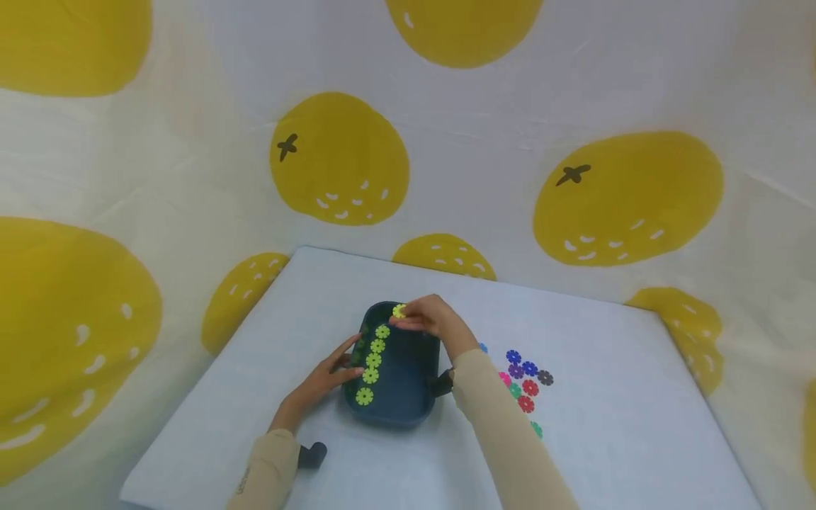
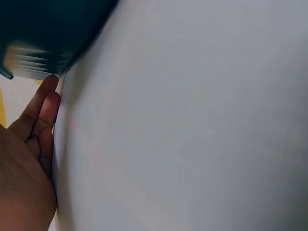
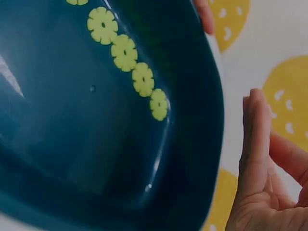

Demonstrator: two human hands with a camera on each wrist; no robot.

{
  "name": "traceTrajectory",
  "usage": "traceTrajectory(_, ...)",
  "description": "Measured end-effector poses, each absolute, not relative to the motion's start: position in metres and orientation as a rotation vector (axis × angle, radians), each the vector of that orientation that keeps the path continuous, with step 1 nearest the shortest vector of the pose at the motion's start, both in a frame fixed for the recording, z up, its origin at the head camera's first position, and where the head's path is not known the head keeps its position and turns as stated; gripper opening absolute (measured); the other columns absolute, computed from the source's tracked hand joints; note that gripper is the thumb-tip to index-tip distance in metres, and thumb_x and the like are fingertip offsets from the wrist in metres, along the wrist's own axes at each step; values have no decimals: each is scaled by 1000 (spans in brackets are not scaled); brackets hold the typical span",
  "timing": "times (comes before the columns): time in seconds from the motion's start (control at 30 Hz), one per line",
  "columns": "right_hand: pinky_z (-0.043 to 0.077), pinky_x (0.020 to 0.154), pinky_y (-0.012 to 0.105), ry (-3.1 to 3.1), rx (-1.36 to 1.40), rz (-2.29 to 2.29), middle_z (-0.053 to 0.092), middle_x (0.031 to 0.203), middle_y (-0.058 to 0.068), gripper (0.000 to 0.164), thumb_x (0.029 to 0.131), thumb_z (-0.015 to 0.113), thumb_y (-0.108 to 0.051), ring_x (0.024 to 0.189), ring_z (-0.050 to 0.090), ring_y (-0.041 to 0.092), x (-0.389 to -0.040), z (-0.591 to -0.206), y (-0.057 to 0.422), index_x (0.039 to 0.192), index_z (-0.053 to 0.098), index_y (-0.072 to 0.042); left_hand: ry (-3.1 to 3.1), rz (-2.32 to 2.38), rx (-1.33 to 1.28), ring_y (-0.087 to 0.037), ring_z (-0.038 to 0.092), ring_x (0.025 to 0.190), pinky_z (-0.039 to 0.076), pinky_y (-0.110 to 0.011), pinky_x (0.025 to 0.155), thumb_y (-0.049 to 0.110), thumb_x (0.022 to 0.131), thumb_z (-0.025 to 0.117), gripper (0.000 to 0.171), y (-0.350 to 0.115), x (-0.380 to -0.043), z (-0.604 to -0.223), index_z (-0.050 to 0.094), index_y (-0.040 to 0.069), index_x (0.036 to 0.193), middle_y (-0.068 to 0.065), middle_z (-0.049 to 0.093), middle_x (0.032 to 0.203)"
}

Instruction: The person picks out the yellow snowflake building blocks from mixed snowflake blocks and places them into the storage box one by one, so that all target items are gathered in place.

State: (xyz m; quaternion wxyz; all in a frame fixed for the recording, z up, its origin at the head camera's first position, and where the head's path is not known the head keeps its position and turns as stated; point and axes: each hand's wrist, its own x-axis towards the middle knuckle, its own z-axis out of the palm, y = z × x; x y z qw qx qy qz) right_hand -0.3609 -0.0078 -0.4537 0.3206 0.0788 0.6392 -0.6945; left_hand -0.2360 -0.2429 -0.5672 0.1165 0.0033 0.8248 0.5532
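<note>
A dark blue-green basin [image 1: 403, 421] stands on the white table. Inside, along its left side, lies a row of yellow-green flower-shaped discs [image 3: 124, 53]. My left hand [image 1: 321, 379] holds the basin's left rim, thumb over the edge; in the left wrist view its other fingers [image 2: 45, 103] lie against the outside. At the basin's far end my right hand [image 1: 428, 315] pinches a yellow-green flower-shaped disc [image 1: 399, 311] at its fingertips, above the rim. In the right wrist view that hand [image 3: 264, 178] appears beyond the rim, its disc not visible.
Right of the basin lie loose flower-shaped discs in several colours, among them a red disc [image 1: 525, 404], a blue disc [image 1: 513, 357] and a black disc [image 1: 545, 377]. Some are partly behind the right sleeve [image 1: 503, 425]. A cloth printed with yellow fruit [image 1: 338, 159] hangs behind the table [image 1: 625, 397].
</note>
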Motion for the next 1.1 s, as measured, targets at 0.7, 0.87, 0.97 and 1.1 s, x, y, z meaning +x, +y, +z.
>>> traceTrajectory(0.7,59,78,34,1661,552,-1851,69,104,31,37,95,56,5,81,74,33,-361,-499,-27,130,52,14,2449,1616,-21,-32,43,135,31,-67,110,45,92,68,70,-239,-231,-567,30,54,150,-11,45,151)
traceTrajectory(0.87,59,83,36,1776,559,-1802,68,108,34,40,95,57,5,89,72,36,-358,-505,-28,132,49,16,2455,1622,-17,-31,43,134,30,-65,111,44,92,68,70,-239,-229,-567,30,53,150,-11,46,150)
traceTrajectory(0.97,58,85,37,1829,520,-1777,62,119,35,51,95,55,6,92,71,35,-356,-507,-29,142,37,16,2452,1623,-24,-30,44,134,29,-65,112,44,92,68,69,-239,-229,-566,30,55,149,-10,47,148)
traceTrajectory(1.1,59,84,38,1861,487,-1799,48,136,36,65,95,52,9,92,71,36,-355,-510,-31,151,19,14,2450,1624,-43,-29,44,134,28,-65,113,44,92,68,68,-239,-231,-565,30,58,147,-8,48,147)
